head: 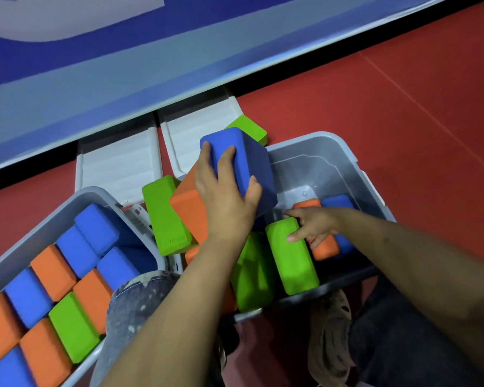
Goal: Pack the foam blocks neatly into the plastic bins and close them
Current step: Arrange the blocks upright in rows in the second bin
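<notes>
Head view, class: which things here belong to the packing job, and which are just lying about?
Job: blue foam block in left hand; green foam block under right hand; grey plastic bins; white ribbed lids.
Lying about: red floor mat; beige shoe.

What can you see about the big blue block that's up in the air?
The blue foam block is a chunky brick with rounded edges and a matte, soft-looking surface. It is tilted, lifted above the right plastic bin. The left hand grips it, fingers curled over its top face and thumb on its side. Its lower end is hidden behind that hand.
</notes>
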Demonstrator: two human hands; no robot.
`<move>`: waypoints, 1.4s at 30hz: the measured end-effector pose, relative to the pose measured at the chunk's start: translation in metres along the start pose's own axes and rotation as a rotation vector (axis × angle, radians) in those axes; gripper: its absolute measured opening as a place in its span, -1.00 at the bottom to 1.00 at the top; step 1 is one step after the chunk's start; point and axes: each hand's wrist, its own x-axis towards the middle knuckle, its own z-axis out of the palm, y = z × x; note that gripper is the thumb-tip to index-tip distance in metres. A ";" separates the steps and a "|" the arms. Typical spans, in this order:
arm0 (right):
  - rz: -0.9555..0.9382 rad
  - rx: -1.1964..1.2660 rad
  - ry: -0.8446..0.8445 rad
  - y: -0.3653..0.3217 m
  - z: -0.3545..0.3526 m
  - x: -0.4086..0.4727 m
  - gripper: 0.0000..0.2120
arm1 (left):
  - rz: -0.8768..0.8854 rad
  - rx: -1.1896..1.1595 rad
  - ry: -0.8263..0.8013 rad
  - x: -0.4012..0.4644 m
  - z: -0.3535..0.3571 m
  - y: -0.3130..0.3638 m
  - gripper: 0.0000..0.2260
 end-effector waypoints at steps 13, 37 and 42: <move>-0.276 -0.287 0.353 -0.063 0.012 -0.038 0.31 | -0.186 0.009 -0.050 -0.005 0.022 0.002 -0.38; -0.444 -0.063 0.980 -0.059 -0.072 -0.121 -0.10 | -0.499 0.376 -0.084 -0.001 -0.031 -0.020 -0.16; -0.427 -0.037 0.959 -0.035 -0.093 -0.118 -0.11 | -0.545 0.401 -0.110 0.001 -0.031 -0.017 -0.33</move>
